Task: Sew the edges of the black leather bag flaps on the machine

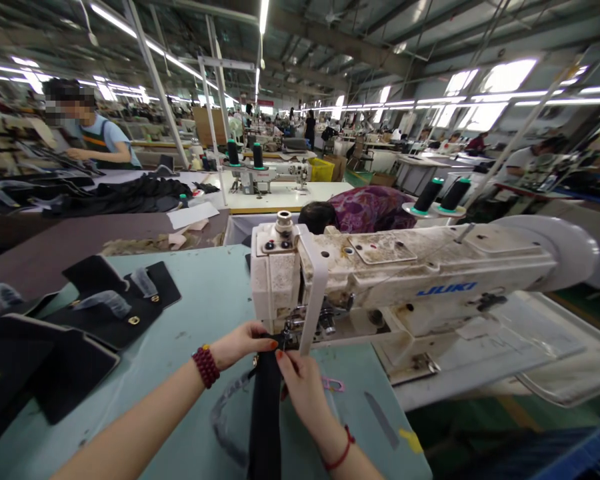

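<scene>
A narrow black bag panel (pixel 265 420), seen nearly edge-on, runs from the table's front edge up to the needle area of a white JUKI sewing machine (pixel 380 260). At its far end my left hand (pixel 243 345) pinches the left side, thumb on top, close to the presser foot. My right hand (pixel 306 388) grips the right side a little nearer to me, its lower fingers hidden. Beside the panel on the left, a plastic-wrapped handle (pixel 223 420) curves over the table, with a small gold fitting (pixel 255 361) near my left hand. The needle itself is hard to make out.
Several black bag pieces (pixel 113 310) with wrapped handles and gold fittings lie left on the pale green table (pixel 190 300). Right of my hand are a pink-framed item (pixel 333 384) and a grey strip (pixel 381 419). A person in purple (pixel 373 207) bends behind the machine.
</scene>
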`<control>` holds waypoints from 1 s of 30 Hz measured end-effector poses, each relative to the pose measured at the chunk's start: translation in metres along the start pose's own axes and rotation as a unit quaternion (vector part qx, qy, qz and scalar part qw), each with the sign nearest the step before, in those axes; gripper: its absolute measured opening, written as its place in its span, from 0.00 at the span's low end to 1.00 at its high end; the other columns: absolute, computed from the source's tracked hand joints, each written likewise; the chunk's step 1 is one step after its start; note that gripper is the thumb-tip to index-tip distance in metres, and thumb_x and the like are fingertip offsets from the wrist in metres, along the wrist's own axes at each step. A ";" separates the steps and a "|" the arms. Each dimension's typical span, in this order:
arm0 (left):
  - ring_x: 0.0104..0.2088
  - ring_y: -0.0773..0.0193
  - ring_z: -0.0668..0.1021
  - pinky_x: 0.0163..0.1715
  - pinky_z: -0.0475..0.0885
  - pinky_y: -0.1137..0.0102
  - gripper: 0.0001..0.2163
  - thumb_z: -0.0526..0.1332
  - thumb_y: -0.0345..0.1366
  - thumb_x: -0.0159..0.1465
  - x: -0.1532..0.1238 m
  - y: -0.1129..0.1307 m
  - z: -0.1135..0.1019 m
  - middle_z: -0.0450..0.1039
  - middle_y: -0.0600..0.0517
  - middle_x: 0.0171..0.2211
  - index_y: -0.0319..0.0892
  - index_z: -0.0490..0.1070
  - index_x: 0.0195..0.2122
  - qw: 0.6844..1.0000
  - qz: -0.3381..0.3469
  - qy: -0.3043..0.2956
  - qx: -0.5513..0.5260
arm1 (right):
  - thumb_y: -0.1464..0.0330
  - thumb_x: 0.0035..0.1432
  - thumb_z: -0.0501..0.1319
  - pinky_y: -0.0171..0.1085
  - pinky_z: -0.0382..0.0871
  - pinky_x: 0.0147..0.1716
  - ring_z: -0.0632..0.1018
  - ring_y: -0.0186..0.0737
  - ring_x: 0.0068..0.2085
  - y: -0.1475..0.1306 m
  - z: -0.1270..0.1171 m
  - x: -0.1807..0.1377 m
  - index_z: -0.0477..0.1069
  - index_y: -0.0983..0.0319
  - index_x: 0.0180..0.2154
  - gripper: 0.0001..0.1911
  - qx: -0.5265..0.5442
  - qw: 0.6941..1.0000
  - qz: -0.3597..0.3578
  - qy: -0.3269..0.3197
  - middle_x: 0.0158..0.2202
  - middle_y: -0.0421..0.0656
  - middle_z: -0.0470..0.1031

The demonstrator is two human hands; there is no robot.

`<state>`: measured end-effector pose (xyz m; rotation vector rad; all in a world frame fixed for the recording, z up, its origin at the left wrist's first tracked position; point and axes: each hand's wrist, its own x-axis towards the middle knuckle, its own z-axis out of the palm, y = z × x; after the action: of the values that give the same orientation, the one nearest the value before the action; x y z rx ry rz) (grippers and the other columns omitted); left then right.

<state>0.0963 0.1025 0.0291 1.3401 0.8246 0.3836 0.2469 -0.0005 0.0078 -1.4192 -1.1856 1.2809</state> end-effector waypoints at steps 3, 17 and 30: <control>0.38 0.58 0.79 0.44 0.72 0.66 0.16 0.69 0.43 0.53 -0.001 -0.005 0.004 0.82 0.49 0.35 0.39 0.79 0.40 1.000 0.007 0.001 -0.028 | 0.53 0.58 0.51 0.32 0.47 0.21 0.57 0.30 0.23 -0.008 0.003 0.003 0.56 0.62 0.20 0.23 -0.027 0.999 -0.014 0.035 0.19 0.39 0.55; 0.33 0.60 0.79 0.40 0.72 0.68 0.17 0.70 0.41 0.51 -0.002 -0.013 0.012 0.82 0.48 0.34 0.37 0.80 0.39 0.994 0.015 0.021 -0.108 | 0.52 0.56 0.49 0.30 0.45 0.22 0.56 0.27 0.23 -0.013 -0.003 0.003 0.59 0.65 0.20 0.25 -0.087 0.995 -0.045 0.036 0.18 0.39 0.55; 0.31 0.59 0.77 0.38 0.71 0.67 0.17 0.70 0.46 0.50 -0.007 -0.016 0.021 0.79 0.50 0.26 0.36 0.79 0.32 0.990 0.012 0.087 -0.107 | 0.52 0.55 0.50 0.30 0.46 0.22 0.56 0.27 0.24 -0.012 -0.010 0.006 0.57 0.65 0.20 0.24 -0.045 0.999 -0.027 0.003 0.19 0.38 0.53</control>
<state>0.1038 0.0795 0.0159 1.1276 0.8859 0.5970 0.2559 0.0076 0.0199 -1.4433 -1.2835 1.1992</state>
